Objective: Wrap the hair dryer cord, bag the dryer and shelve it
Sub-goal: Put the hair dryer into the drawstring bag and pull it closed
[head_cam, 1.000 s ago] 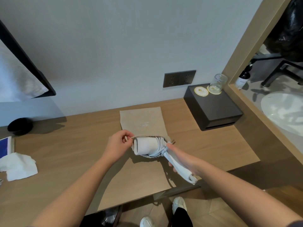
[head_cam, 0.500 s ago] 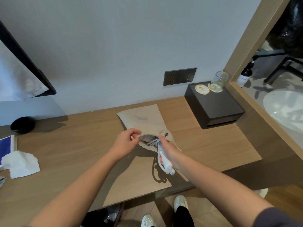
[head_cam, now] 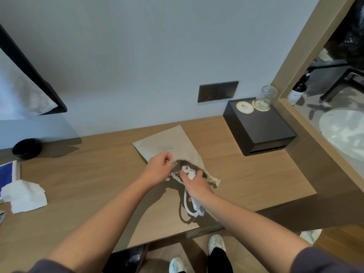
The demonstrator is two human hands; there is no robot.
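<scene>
A beige drawstring bag (head_cam: pixel 169 143) lies flat on the wooden counter (head_cam: pixel 78 174), its mouth toward me. My left hand (head_cam: pixel 158 169) pinches the left rim of the mouth and holds it open. My right hand (head_cam: pixel 194 186) grips the white hair dryer (head_cam: pixel 189 172), whose head is inside the bag's mouth. The handle and a loop of white cord (head_cam: pixel 192 207) stick out below my right hand, over the counter's front part. The bag's knotted drawstring end (head_cam: pixel 215 182) trails to the right.
A dark box (head_cam: pixel 262 131) with two coasters and an upturned glass (head_cam: pixel 265 97) stands at the back right, under a wall socket (head_cam: pixel 217 91). A black bowl (head_cam: pixel 26 148) and white tissues (head_cam: pixel 25 198) lie at the left. A sink (head_cam: pixel 344 131) is beyond the wooden partition on the right.
The dryer's wrapped head, out in front of the bag a second ago, has gone into the bag's mouth. My right hand slid forward along the handle; my left hand kept hold of the rim.
</scene>
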